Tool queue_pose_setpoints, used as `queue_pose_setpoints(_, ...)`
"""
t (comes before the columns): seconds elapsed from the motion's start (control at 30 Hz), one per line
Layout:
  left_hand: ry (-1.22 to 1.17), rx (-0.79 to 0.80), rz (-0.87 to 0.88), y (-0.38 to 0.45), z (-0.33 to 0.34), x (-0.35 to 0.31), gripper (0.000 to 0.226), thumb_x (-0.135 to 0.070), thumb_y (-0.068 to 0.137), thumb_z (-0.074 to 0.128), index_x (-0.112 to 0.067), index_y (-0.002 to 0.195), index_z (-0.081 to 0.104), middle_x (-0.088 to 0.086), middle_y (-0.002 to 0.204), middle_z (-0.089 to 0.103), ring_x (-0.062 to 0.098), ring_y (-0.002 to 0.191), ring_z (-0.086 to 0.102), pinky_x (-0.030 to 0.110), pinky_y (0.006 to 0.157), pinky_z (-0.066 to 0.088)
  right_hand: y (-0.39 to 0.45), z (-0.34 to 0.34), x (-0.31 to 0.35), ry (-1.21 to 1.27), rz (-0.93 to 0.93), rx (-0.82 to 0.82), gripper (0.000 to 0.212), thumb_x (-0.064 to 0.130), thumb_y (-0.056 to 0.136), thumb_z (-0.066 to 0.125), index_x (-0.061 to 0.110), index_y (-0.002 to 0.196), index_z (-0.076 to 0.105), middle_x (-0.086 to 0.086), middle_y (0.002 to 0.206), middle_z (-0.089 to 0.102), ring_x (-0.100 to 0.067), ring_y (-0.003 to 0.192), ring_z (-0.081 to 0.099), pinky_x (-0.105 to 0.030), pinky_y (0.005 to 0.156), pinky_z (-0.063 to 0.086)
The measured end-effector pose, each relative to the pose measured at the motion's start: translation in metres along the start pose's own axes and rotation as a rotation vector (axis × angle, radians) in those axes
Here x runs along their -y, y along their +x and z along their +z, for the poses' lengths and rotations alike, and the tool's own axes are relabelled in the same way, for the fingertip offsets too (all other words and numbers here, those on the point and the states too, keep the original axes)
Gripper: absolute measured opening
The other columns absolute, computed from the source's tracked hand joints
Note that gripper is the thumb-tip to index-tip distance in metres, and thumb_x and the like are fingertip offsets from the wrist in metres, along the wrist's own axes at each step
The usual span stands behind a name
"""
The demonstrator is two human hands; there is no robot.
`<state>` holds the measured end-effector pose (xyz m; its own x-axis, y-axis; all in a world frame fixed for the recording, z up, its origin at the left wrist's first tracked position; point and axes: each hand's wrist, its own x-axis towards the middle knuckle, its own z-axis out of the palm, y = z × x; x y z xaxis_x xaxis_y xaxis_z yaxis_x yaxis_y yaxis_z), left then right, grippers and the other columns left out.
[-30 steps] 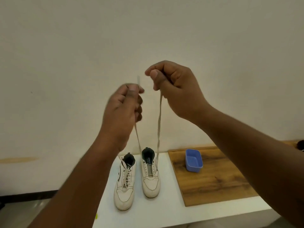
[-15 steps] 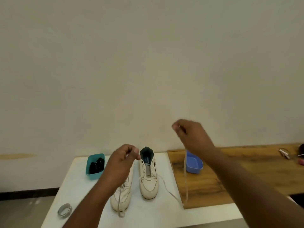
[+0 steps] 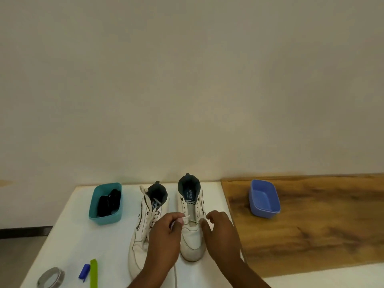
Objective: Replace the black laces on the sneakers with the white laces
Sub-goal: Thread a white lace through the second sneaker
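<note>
**One Sneaker Laced, One Barely Begun**

On the white table (image 3: 108, 242), head view, the whole story sits around the right sneaker (image 3: 192, 225), our landmark. Just left of it, touching side by side, the left sneaker (image 3: 145, 231) already wears a white lace criss-crossed up its eyelets, so that half looks done, though I cannot tell if it is tied. The right sneaker's eyelets stand bare nearly all the way up; only a short bar of white lace (image 3: 192, 221) crosses the lowest pair. By my reckoning most of this shoe's threading is left.

Well left of the right sneaker, past its partner, a teal tub (image 3: 105, 217) holds the black laces (image 3: 109, 202), so the removal stage looks finished. Off to the right, on the wooden board (image 3: 311, 225), a blue tub (image 3: 264, 199) shows nothing inside.

Now the hands. The left hand (image 3: 164, 235) sits at the sneaker's left eyelet row, fingers curled, thumb and forefinger pinching a lace end at its tip. The right hand (image 3: 220, 231) is at the opposite row, fingers loosely bent against the shoe's side; whether it grips the other lace end, I cannot tell.

Nearer the person and to the left lie a tape roll (image 3: 51, 277), a blue cap (image 3: 84, 271) and a green stick (image 3: 94, 273).
</note>
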<state>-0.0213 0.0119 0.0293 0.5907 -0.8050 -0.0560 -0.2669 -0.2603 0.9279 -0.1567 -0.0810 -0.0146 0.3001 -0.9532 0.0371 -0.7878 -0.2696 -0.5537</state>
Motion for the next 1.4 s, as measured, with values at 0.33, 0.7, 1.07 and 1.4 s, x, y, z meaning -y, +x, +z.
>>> queue_pose_setpoints(0.33,0.32,-0.024,0.24,0.047,0.032,0.048,0.007,-0.032,0.093,0.066,-0.037,0.098,0.069,-0.02,0.096,0.06,0.001,0.091,0.057,0.016,0.079,0.044,0.03,0.032,-0.004,0.076,-0.028,0.032,0.013,0.037,0.093,0.062,0.029,0.084,0.067,0.012,0.079,0.063,-0.007,0.074,0.059,-0.019,0.07,0.047)
queue_pose_setpoints(0.7,0.585,-0.187,0.237,0.053,0.068,0.06,0.01,-0.037,0.081,0.076,-0.042,0.089,0.071,-0.008,0.133,0.05,0.022,0.13,0.037,0.047,0.099,0.037,0.034,0.042,-0.022,0.347,-0.005,-0.003,0.02,0.025,0.093,0.068,0.026,0.075,0.075,0.01,0.065,0.066,-0.008,0.07,0.063,-0.021,0.064,0.052)
queue_pose_setpoints(1.07,0.573,-0.24,0.185,0.053,0.081,0.059,0.012,-0.028,0.082,0.077,-0.038,0.086,0.069,-0.006,0.124,0.053,0.021,0.123,0.042,0.046,0.096,0.04,0.034,0.043,-0.024,0.404,0.023,-0.02,0.017,0.03,0.093,0.071,0.025,0.079,0.079,0.01,0.069,0.07,-0.008,0.07,0.066,-0.028,0.069,0.057)
queue_pose_setpoints(1.4,0.601,-0.217,0.177,0.055,0.08,0.057,0.009,-0.032,0.081,0.076,-0.038,0.086,0.072,-0.007,0.124,0.052,0.022,0.125,0.041,0.045,0.096,0.037,0.034,0.038,-0.024,0.433,0.011,-0.047,0.011,0.023,0.09,0.074,0.027,0.082,0.08,0.015,0.071,0.071,-0.003,0.073,0.067,-0.02,0.067,0.055)
